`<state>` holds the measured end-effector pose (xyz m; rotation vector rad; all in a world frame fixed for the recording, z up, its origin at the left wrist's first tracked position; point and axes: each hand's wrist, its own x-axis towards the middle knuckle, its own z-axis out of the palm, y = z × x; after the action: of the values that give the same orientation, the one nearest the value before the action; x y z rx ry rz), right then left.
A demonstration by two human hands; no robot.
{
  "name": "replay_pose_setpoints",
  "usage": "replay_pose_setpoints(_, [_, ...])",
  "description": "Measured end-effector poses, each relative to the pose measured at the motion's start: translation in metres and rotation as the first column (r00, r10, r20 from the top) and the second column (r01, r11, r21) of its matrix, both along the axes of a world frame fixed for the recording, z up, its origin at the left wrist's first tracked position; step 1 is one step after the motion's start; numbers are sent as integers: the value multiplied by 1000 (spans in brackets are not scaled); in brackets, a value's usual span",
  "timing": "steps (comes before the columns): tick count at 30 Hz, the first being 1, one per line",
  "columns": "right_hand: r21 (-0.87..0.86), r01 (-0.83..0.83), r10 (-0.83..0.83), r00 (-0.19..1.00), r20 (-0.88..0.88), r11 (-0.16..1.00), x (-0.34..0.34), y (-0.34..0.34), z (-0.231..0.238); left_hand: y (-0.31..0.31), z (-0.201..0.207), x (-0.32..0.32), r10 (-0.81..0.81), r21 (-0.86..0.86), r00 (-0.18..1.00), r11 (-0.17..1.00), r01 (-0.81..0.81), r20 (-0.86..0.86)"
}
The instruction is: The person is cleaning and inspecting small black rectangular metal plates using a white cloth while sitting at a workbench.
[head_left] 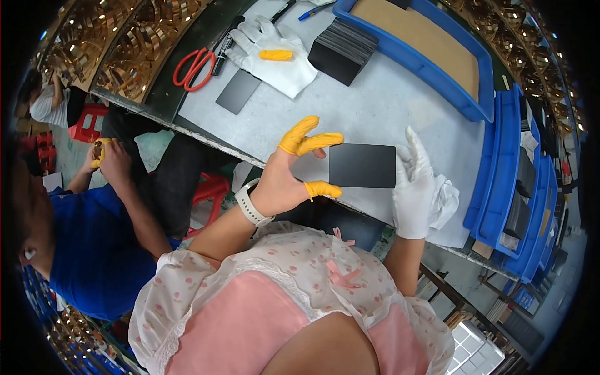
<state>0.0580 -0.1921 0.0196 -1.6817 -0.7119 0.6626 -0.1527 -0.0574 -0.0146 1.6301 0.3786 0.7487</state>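
Note:
A flat black rectangular plate [362, 165] is held above the grey table [381, 106]. My left hand [290, 172], with yellow rubber cots on the thumb and fingers, grips the plate's left edge. My right hand [414, 187] wears a white glove, supports the plate's right edge and clutches a white cloth [445, 201].
A stack of black plates [342, 50] lies at the back by a blue tray [431, 47] with a cardboard sheet. A single black plate [237, 92], a white glove [275, 56], red scissors [195, 67] and pens lie at left. Blue bins [519, 181] stand at right. A person in blue [94, 250] sits on my left.

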Motion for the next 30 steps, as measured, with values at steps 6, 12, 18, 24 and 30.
replay_pose_setpoints(6, [-31, -162, 143, 745, 652, 986, -1, -6, 10, 0, 0, -1, -2, -24, 1000, 1000, 2, -10])
replay_pose_setpoints(12, [140, -64, 66, 998, -13, 988, -26, -2, 14, -2, 6, -2, -179, -173, 968, 974, 148, -176])
replay_pose_setpoints(18, [99, 43, -32, 993, -112, 994, -33, 6, 16, -3, 21, 0, 117, 488, 929, 870, 75, -352])
replay_pose_setpoints(24, [-38, 122, -96, 904, 417, 992, -29, 16, 6, 0, 15, -2, 129, 477, 938, 878, 43, -322])
replay_pose_setpoints(30, [191, 153, -138, 986, -91, 970, -14, 0, 6, 4, 16, -5, 97, 406, 958, 914, 21, -270])
